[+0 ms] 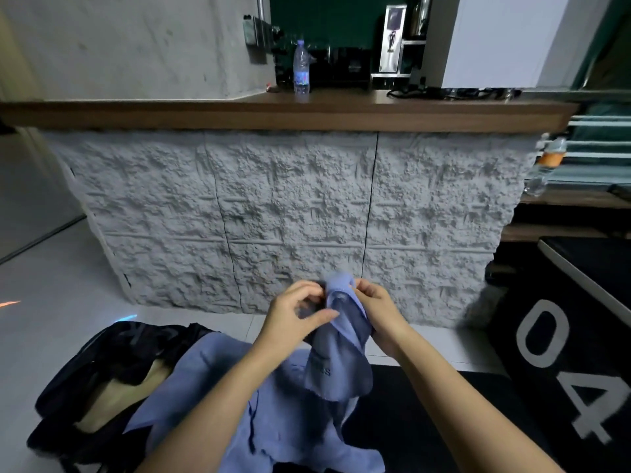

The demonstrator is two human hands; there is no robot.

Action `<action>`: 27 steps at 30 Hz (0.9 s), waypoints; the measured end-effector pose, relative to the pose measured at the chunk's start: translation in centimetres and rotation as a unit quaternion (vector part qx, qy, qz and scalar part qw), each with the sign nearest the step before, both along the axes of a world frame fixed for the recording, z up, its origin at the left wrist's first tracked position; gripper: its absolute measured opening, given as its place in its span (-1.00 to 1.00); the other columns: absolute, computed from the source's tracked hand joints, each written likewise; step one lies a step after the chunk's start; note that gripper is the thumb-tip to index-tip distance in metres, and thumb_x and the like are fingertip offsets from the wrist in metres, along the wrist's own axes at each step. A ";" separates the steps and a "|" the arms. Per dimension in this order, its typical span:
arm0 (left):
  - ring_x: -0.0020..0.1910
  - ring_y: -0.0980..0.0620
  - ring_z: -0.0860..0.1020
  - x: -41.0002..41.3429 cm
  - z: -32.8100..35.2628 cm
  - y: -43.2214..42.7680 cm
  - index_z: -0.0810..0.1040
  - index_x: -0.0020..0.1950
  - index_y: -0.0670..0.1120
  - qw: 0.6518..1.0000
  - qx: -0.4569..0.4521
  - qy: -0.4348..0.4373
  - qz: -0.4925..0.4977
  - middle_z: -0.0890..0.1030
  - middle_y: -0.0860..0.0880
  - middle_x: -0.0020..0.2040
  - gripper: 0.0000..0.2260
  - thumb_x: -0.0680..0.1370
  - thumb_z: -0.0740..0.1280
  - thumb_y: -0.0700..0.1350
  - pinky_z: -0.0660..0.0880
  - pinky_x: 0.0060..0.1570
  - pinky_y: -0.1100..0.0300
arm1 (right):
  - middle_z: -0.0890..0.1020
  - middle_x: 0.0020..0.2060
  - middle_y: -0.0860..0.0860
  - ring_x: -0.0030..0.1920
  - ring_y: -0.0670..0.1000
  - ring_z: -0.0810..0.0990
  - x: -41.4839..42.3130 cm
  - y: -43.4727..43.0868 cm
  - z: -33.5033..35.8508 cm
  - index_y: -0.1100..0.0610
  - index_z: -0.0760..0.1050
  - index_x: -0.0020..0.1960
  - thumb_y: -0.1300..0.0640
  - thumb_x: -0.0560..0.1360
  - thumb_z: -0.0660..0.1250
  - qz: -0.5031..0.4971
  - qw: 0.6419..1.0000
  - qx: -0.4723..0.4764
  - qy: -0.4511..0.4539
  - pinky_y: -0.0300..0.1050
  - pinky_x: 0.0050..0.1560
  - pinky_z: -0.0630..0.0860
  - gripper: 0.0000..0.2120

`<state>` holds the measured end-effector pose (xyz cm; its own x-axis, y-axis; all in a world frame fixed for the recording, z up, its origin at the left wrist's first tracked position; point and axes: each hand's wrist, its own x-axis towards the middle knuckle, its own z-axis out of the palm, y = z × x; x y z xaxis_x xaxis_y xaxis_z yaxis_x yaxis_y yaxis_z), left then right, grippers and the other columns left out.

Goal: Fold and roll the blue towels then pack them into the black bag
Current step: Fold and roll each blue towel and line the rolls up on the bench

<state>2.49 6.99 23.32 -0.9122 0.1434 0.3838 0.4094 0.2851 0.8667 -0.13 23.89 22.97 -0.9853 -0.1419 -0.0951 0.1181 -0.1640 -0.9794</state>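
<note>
Both hands are raised in the lower middle of the frame and share one blue towel [338, 356]. The left hand [297, 315] has its fingers curled and pinches the cloth's upper left edge, with one finger lying across the fabric just below. The right hand [375, 312] is closed round the upper right edge, thumb on top. The bunched top of the towel pokes up between the two hands. The rest hangs below them in a loose, twisted fold, and its lower hem shows some small dark lettering. It is lifted clear of what lies underneath it.

Beneath the forearms, at lower centre, a pile [218, 387] of more blue cloth lies spread and rumpled, not folded or rolled. Its left edge laps onto the bag [102, 363] at lower left. The bag lies open on the pale floor [51, 302] and shows a tan lining inside.

The pile's right side rests on a black mat [426, 404]. At the right edge of the frame a dark surface bears large white numerals — "04".

Behind the hands, a counter [290, 216] with rough white panels and a wooden top fills the middle of the frame. A clear bottle [301, 68] stands upright on it at upper centre.
</note>
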 end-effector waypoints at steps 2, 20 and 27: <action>-0.21 0.12 0.53 0.4 -0.2 1.2 0.56 -0.17 -0.13 0.997 0.051 -0.048 0.025 0.59 -0.05 -0.20 -0.92 0.45 0.43 -0.26 0.46 -0.10 0.21 | 0.65 -0.12 0.13 -0.16 0.10 0.57 0.2 0.1 -0.1 0.16 0.46 0.06 0.18 0.57 0.28 -0.006 1.000 0.016 -0.001 -0.04 -0.18 0.46 -0.91; -0.43 0.16 0.40 -1.1 7.2 0.9 0.66 -0.30 -0.10 0.988 -0.084 -0.018 0.130 0.61 -0.12 -0.40 -0.96 0.36 0.46 -0.17 0.31 -0.39 0.27 | 0.53 -0.20 0.07 -0.17 0.09 0.51 1.3 2.1 0.2 0.22 0.51 -0.09 0.34 0.40 0.29 -0.048 0.887 0.389 0.244 -0.06 -0.10 0.44 -0.89; -0.40 0.19 0.43 -1.4 10.3 -3.0 0.63 -0.38 -0.06 0.982 -0.020 -0.035 0.183 0.60 -0.03 -0.39 -0.93 0.24 0.39 -0.08 0.35 -0.33 0.29 | 0.51 -0.36 0.02 -0.30 0.03 0.46 1.1 5.5 -1.5 0.14 0.45 -0.23 0.12 0.51 0.34 -0.064 0.913 0.382 0.127 -0.11 -0.24 0.35 -0.83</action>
